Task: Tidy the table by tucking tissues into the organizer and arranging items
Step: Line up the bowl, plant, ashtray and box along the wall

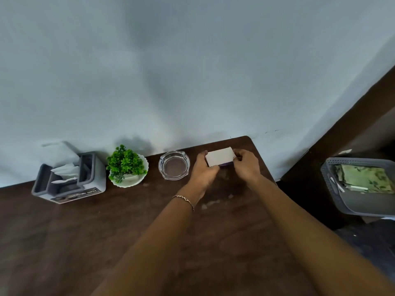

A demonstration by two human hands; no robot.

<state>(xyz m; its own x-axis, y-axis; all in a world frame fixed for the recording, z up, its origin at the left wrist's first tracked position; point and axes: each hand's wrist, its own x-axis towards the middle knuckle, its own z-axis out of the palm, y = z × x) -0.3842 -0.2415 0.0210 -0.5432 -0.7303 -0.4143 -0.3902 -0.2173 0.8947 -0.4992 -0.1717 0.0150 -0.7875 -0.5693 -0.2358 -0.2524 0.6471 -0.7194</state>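
Note:
A small white box [220, 156] with a dark purple underside sits near the far right corner of the brown table [64, 242]. My left hand [204, 169] grips its left end and my right hand [245, 164] pinches its right end. At the far left stands a grey organizer [94, 180] with white tissues [65, 170] sticking up from its middle compartment. A small green plant in a white scalloped bowl [126, 167] and a clear glass ashtray [174, 165] stand in a row between the organizer and the box.
The pale wall runs right behind the row of items. Off the table's right edge, lower down, a grey plastic basket [361, 201] holds green patterned paper. A dark wooden frame rises at the far right.

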